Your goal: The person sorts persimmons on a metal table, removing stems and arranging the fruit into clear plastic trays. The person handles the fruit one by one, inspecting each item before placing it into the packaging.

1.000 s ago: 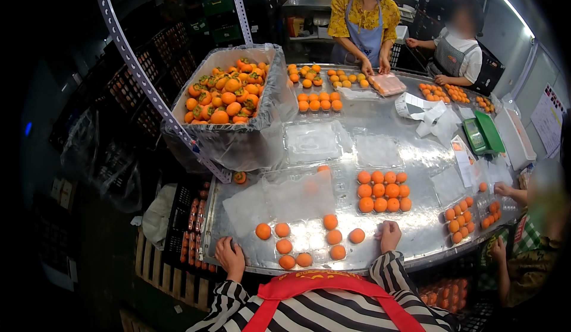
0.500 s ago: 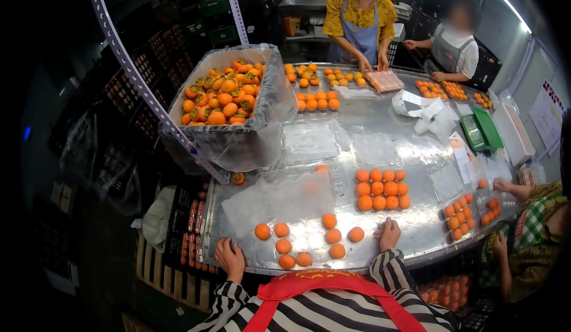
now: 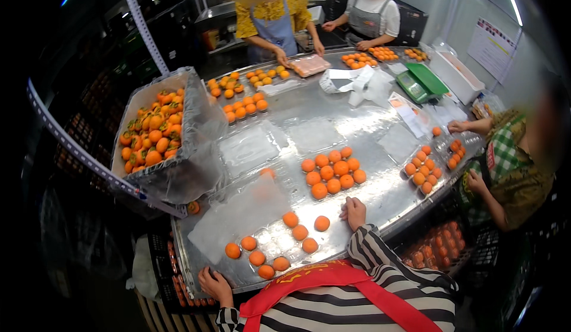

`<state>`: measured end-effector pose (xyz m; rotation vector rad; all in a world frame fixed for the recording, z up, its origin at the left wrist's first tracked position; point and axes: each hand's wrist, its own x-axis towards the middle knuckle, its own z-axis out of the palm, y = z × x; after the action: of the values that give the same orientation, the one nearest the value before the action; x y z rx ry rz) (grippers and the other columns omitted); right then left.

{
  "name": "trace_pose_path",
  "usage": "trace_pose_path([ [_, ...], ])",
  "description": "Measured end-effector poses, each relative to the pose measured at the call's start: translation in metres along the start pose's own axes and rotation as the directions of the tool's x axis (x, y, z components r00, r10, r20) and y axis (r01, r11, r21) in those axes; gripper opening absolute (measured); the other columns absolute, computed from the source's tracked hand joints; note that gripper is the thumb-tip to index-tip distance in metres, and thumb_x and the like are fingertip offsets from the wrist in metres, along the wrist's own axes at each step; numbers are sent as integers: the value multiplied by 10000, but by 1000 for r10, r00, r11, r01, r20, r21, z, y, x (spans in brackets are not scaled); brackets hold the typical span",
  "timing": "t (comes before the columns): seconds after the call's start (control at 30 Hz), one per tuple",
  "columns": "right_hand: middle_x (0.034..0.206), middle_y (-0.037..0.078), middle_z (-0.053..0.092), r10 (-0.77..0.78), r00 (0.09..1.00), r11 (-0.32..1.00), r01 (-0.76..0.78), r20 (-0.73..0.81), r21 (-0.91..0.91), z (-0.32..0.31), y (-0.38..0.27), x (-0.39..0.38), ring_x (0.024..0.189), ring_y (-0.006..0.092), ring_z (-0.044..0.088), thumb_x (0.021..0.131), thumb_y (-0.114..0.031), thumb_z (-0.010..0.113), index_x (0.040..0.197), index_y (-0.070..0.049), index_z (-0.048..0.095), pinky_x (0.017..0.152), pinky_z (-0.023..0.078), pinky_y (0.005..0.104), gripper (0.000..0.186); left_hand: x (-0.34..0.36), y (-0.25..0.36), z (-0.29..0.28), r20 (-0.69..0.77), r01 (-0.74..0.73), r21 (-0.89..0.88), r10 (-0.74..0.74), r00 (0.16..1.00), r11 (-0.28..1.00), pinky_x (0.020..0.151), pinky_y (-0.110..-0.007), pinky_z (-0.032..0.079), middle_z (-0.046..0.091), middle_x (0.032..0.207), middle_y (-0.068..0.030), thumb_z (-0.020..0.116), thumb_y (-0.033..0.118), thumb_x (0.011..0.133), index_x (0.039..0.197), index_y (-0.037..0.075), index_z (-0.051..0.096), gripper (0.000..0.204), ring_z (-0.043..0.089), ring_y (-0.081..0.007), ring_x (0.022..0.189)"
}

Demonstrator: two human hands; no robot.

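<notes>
My left hand (image 3: 215, 285) rests at the near left edge of the metal table (image 3: 363, 124), holding nothing, its fingers loosely bent and apart. My right hand (image 3: 355, 213) lies on the tabletop with fingers slightly curled, nothing in them. Just left of it sits a loose orange persimmon (image 3: 322, 223). Between my hands, several persimmons (image 3: 257, 257) sit in a partly filled clear plastic tray (image 3: 279, 240). Beyond my right hand stands a tray full of persimmons (image 3: 333, 172). A translucent sheet (image 3: 229, 222) lies left of the partly filled tray and covers another persimmon.
A plastic-lined bin of persimmons (image 3: 156, 131) stands at the left behind a perforated metal post (image 3: 89, 153). Clear trays (image 3: 250, 148) lie mid-table. A green scale (image 3: 422, 83) and white box (image 3: 457, 76) stand far right. A co-worker (image 3: 499, 153) works at right; two others stand across the table.
The whole view has swung right and tilted, so the table appears shifted left and rotated. My hands stay in about the same places on the table, and the persimmons near them have not moved.
</notes>
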<state>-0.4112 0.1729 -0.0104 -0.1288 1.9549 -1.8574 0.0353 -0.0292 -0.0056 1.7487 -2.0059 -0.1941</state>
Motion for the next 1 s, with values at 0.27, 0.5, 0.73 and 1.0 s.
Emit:
trace_pose_path([
  [0.27,598,95,581,-56,997,981,47,-44,-189,-26,-15,-16,523,181,584,960,-350,575,694,-5,604,500,459,317,437,2,7,-2,46,61,14,-62,997,998,984,-468,351,527,1222,-124,563,137,862,1157,34,569,312,477,-331,1174],
  [0.5,1136,157,556,-437,889,607,176,-140,-775,-79,-4,-8,1126,329,490,869,-185,611,1072,-53,631,949,393,436,243,2,5,1,58,63,88,-68,996,994,941,-460,395,519,1190,-126,548,146,885,1149,40,578,287,501,-335,1133],
  [0.73,1253,170,499,-458,871,515,99,-176,-851,-85,6,15,1227,332,421,873,-206,591,1165,-28,598,1077,287,460,341,3,3,0,32,15,79,-18,999,997,939,-457,397,530,1171,-132,550,133,875,1141,38,580,284,508,-338,1115],
  [1.0,1459,195,364,-370,914,478,33,-167,-878,-75,4,19,1399,402,234,925,-312,550,1331,-73,482,1157,127,547,476,4,-3,2,25,-19,44,18,1000,999,935,-471,381,539,1171,-132,563,124,862,1144,29,578,298,498,-336,1131],
])
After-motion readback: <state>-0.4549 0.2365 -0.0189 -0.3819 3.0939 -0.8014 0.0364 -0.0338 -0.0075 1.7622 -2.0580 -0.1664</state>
